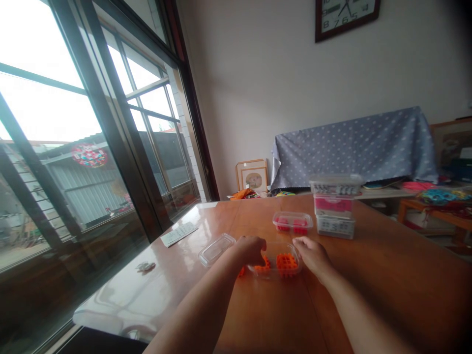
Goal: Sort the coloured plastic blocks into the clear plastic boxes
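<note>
A clear plastic container [275,276] sits on the table in front of me, with orange toothed pieces inside it. My right hand [311,253] pinches its right rim, thumb and fingers closed together. Over the container's left side, my left hand [252,250] has its fingers curled down onto an orange piece [262,265]; part of that piece is hidden by the fingers. A second orange piece [286,263], with a grid-like top, lies in the right half. Another bit of orange [242,271] shows beside my left wrist. A clear lid [217,250] lies to the left of my left hand.
Behind the container stands another clear box [292,223] with red pieces. Right of it rises a stack of lidded boxes [335,206]. Toward the left edge of the wooden table [265,314] are a paper booklet [179,234] and a small crumpled item [146,267].
</note>
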Motion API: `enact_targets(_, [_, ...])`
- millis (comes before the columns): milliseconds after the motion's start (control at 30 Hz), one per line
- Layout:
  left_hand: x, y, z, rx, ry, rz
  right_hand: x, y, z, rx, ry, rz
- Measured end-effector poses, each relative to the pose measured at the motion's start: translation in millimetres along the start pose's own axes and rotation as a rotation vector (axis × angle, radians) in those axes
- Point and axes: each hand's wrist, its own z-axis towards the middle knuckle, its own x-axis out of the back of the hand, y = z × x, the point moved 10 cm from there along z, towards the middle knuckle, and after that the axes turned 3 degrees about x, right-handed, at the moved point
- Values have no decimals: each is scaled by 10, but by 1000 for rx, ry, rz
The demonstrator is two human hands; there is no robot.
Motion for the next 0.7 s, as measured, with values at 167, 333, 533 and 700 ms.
enact_targets(167, [140, -244, -139, 21, 98, -94, -1, 5, 2, -28, -13, -17])
enact_targets(333, [204, -678, -414, 69, 141, -146, -14, 14, -5, -29, -20, 0])
enact_targets(533, [42, -831, -655, 30, 82, -114, -25, 58, 15, -24, -28, 0])
enact_targets(700, [-30, -866, -699, 74, 95, -102, -28, 63, 9, -29, -32, -16])
